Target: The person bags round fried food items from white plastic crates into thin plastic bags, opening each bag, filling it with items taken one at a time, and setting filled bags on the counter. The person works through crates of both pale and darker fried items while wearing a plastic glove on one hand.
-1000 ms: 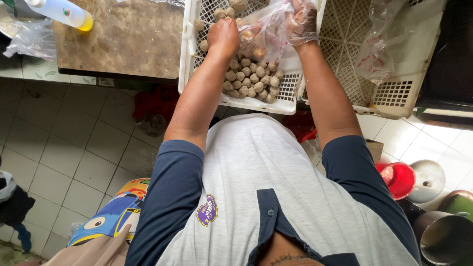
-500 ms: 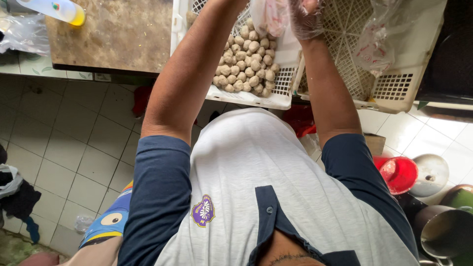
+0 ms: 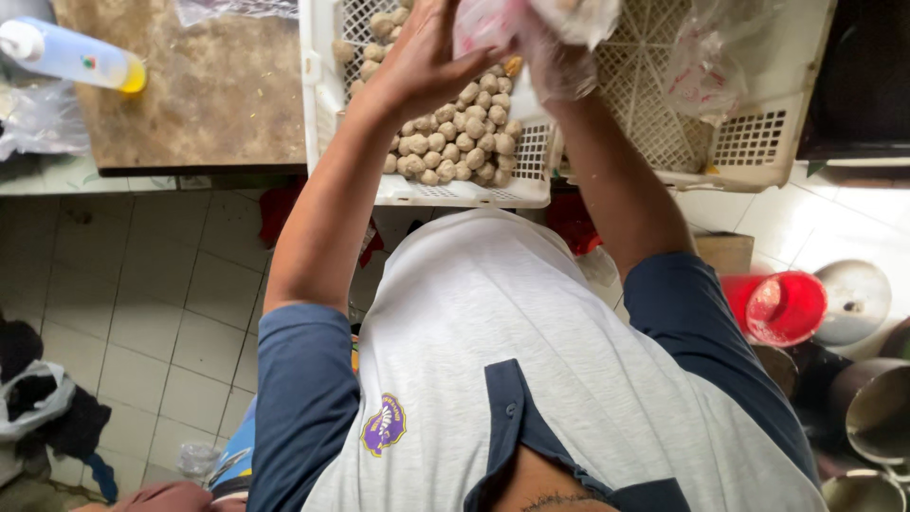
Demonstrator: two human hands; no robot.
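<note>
Both hands are gripping a plastic bag point(image 3: 493, 19) above a white crate point(image 3: 327, 142) of pale round balls point(image 3: 455, 142); left hand point(image 3: 427, 57) bare, right hand point(image 3: 559, 62) gloved; holding the bag's mouth steady seems wise.

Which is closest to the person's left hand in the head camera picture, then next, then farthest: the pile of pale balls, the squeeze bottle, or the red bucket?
From the left hand:
1. Pale balls, just below it in the white crate.
2. Squeeze bottle, far left on the brown counter.
3. Red bucket, lower right on the floor.
</note>
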